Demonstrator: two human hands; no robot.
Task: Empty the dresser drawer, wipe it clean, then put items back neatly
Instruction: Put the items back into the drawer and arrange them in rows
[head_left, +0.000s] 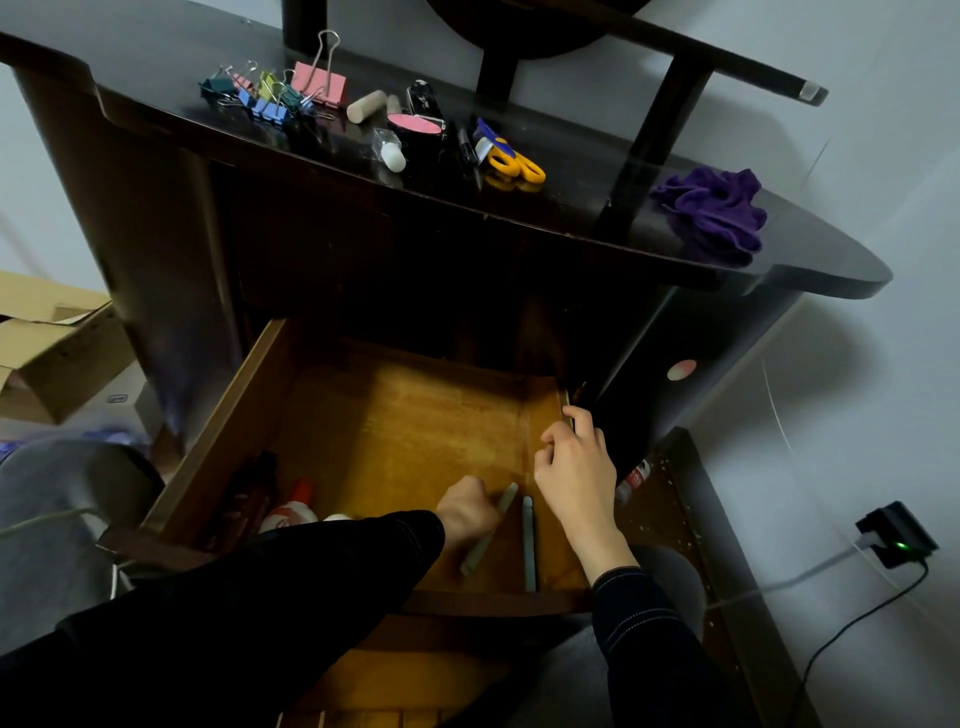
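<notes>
- The left hand (467, 512) is gripping a grey stick (483, 543) at the front of the open drawer (218, 441). A loose hold is risking a drop onto the second grey stick (528, 540) lying just beside it.
- The right hand (576, 467) is resting with curled fingers at the drawer's right wall. Whether it is holding anything cannot be told, and a sliding drawer could be pinching it.
- A glue bottle (293, 512) is lying at the left beside the sleeve and is easily missed.
- On the table (571, 200), binder clips (270, 96) and scissors (511, 161) are crowding together, so another item may be knocking one off. The purple cloth (717, 213) is lying well apart.
</notes>
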